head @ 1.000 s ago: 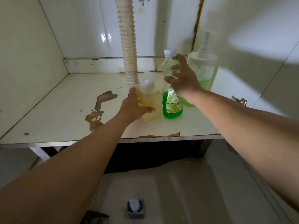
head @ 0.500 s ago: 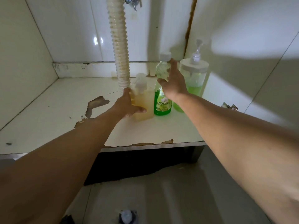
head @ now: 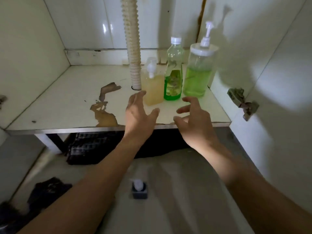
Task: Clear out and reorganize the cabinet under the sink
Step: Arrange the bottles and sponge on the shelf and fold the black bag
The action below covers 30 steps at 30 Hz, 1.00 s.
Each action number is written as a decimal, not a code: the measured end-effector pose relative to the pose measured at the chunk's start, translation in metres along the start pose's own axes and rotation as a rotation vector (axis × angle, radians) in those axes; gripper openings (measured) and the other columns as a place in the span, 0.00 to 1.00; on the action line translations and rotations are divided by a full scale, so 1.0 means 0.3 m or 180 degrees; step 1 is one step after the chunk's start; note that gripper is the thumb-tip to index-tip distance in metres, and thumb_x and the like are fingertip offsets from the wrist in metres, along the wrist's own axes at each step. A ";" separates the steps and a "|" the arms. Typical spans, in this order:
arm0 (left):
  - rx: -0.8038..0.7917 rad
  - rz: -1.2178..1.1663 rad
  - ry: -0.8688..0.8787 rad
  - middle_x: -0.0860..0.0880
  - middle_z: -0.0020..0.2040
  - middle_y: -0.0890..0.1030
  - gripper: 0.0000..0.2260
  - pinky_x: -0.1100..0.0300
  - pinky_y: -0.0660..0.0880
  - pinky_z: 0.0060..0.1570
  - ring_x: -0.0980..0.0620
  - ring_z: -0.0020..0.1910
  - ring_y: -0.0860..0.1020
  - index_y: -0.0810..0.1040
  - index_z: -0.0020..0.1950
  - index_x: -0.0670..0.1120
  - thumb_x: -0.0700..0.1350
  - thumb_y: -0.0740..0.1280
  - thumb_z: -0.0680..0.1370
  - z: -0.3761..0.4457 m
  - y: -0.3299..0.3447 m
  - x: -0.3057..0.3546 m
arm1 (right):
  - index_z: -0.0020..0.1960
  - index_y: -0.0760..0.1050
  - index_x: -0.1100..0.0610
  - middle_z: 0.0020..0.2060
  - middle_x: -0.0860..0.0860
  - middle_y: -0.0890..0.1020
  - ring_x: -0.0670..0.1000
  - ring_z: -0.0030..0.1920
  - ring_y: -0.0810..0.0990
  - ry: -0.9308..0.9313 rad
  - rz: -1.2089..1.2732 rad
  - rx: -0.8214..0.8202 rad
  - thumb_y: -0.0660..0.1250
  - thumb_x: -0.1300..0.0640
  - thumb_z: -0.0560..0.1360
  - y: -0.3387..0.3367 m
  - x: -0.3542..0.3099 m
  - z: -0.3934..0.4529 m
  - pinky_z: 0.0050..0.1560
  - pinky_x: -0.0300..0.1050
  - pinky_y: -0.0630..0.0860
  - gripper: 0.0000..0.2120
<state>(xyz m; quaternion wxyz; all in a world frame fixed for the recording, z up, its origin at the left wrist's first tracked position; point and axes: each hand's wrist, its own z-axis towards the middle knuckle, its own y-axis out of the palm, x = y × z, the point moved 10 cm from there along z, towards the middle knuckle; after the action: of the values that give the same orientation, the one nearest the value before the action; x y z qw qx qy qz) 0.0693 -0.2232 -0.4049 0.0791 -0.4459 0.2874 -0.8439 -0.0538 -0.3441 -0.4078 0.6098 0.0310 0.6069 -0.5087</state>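
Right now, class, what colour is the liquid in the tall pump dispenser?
Light green, in the tall pump dispenser; head view shows it best.

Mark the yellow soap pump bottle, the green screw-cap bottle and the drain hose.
yellow soap pump bottle (head: 154, 89), head view, liquid-filled body
green screw-cap bottle (head: 173, 85), head view, label
drain hose (head: 133, 48), head view, ribbed midsection

Amber pump bottle (head: 152, 89) — green refill bottle (head: 173, 88)

Glossy tile wall (head: 81, 22); ribbed plastic hose (head: 132, 39); clear plastic bottles (head: 173, 70); shelf (head: 67, 98) matt, coating peeled to brown patches; metal front edge (head: 67, 130).
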 end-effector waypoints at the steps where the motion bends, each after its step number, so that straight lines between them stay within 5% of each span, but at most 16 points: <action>1: 0.0082 -0.0029 0.0188 0.43 0.62 0.75 0.23 0.72 0.63 0.49 0.52 0.54 0.73 0.71 0.68 0.41 0.42 0.71 0.74 -0.053 -0.021 0.011 | 0.66 0.65 0.53 0.46 0.46 0.79 0.44 0.39 0.80 0.0062 0.0047 -0.0158 0.65 0.60 0.75 0.039 0.042 -0.065 0.35 0.31 0.73 0.21; 4: -0.0221 0.0129 0.0437 0.42 0.55 0.77 0.17 0.65 0.72 0.46 0.51 0.46 0.76 0.75 0.63 0.40 0.44 0.69 0.75 -0.226 -0.003 -0.042 | 0.64 0.68 0.54 0.46 0.46 0.80 0.48 0.42 0.81 0.0276 -0.0397 -0.1194 0.65 0.57 0.77 0.186 0.178 -0.204 0.40 0.36 0.76 0.17; 6: -0.0696 0.0416 0.0589 0.41 0.55 0.78 0.23 0.56 0.79 0.45 0.47 0.47 0.79 0.75 0.63 0.39 0.52 0.68 0.75 -0.346 0.038 -0.115 | 0.63 0.70 0.52 0.51 0.49 0.80 0.50 0.46 0.80 0.0491 -0.1038 -0.2026 0.67 0.55 0.76 0.245 0.287 -0.286 0.45 0.41 0.77 0.16; 11: -0.1744 0.0679 -0.0473 0.45 0.74 0.62 0.42 0.53 0.66 0.68 0.46 0.70 0.66 0.55 0.77 0.43 0.56 0.73 0.71 -0.553 0.039 -0.442 | 0.60 0.75 0.56 0.55 0.54 0.80 0.51 0.47 0.75 0.0863 -0.2041 -0.2813 0.68 0.55 0.74 0.190 0.489 -0.492 0.41 0.40 0.70 0.15; 16: -0.2149 0.0641 -0.1522 0.42 0.76 0.61 0.45 0.50 0.65 0.68 0.42 0.72 0.64 0.52 0.78 0.41 0.53 0.75 0.70 -0.659 0.079 -0.605 | 0.60 0.77 0.61 0.56 0.58 0.80 0.57 0.55 0.79 0.1270 -0.2686 -0.2951 0.68 0.53 0.74 0.080 0.605 -0.685 0.49 0.41 0.75 0.17; 20: -0.2251 0.0467 -0.1552 0.41 0.75 0.64 0.45 0.50 0.67 0.66 0.41 0.71 0.66 0.53 0.77 0.42 0.50 0.76 0.70 -0.665 0.154 -0.593 | 0.58 0.77 0.61 0.55 0.58 0.80 0.57 0.53 0.80 0.1592 -0.2546 -0.2777 0.67 0.55 0.74 0.039 0.653 -0.780 0.50 0.44 0.77 0.15; 26: -0.2202 0.0322 -0.1667 0.45 0.64 0.76 0.34 0.56 0.72 0.55 0.44 0.62 0.75 0.67 0.70 0.45 0.51 0.77 0.68 -0.670 0.203 -0.623 | 0.61 0.74 0.60 0.57 0.58 0.79 0.58 0.56 0.78 0.1316 -0.2074 -0.2460 0.64 0.54 0.76 0.171 0.547 -0.719 0.54 0.45 0.76 0.16; 30: -0.2211 0.0443 -0.1623 0.43 0.69 0.71 0.36 0.53 0.70 0.61 0.42 0.67 0.71 0.61 0.74 0.43 0.44 0.76 0.70 -0.664 0.193 -0.629 | 0.65 0.71 0.56 0.60 0.55 0.77 0.56 0.57 0.78 0.1016 -0.1579 -0.2215 0.66 0.51 0.76 0.360 0.439 -0.612 0.54 0.45 0.76 0.19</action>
<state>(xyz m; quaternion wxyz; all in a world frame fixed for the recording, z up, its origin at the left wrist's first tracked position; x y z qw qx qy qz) 0.0143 -0.1146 -0.6575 0.0495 -0.6198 0.5549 -0.5526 -0.1463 -0.2487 -0.6200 0.3424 -0.2440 0.8172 -0.3941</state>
